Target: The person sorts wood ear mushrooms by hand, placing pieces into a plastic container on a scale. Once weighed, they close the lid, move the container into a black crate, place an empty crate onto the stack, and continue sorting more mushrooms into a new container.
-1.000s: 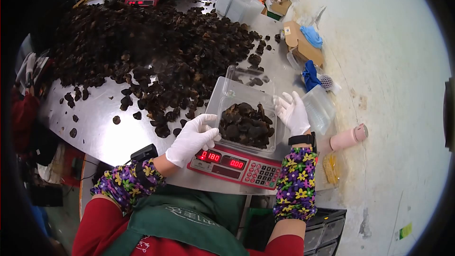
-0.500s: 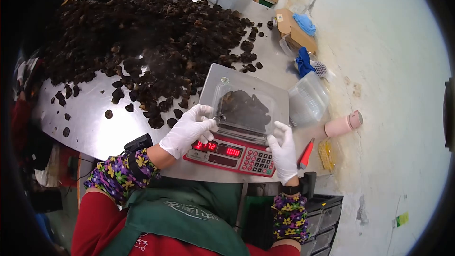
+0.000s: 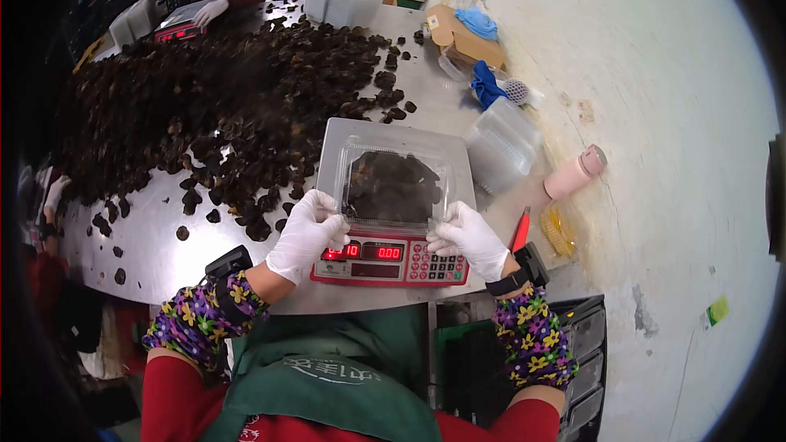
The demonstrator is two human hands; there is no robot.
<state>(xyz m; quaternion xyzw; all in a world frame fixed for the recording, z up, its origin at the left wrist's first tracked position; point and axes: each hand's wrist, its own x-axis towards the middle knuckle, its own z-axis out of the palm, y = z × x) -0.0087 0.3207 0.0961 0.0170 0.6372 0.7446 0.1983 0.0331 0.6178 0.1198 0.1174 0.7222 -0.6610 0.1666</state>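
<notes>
A clear plastic box (image 3: 444, 170) holds dark brown, wrinkled pieces that look like wood ear mushrooms (image 3: 393, 187). It rests on the metal pan of a red digital scale (image 3: 438, 268), whose right-hand display reads 0.00. White gloves cover both my hands. At the box's near left corner, my left hand (image 3: 306, 237) pinches the plastic edge between thumb and fingers. My right hand (image 3: 470, 241) grips the near right corner in the same way, just above the keypad. The left hand partly covers the left display.
A large heap of dark mushroom pieces (image 3: 188, 106) spreads over the metal table. Stacked clear boxes (image 3: 503, 147), a pink bottle (image 3: 575, 172), a red-handled cutter (image 3: 521, 229) and a cardboard box (image 3: 467, 37) line the wall side. Across the table, another person's gloved hand (image 3: 211, 12) touches a second scale.
My right hand has closed on the box's near right corner, its fingers apart from it before. My left hand stays at the left corner. The view has shifted, showing more of the far person.
</notes>
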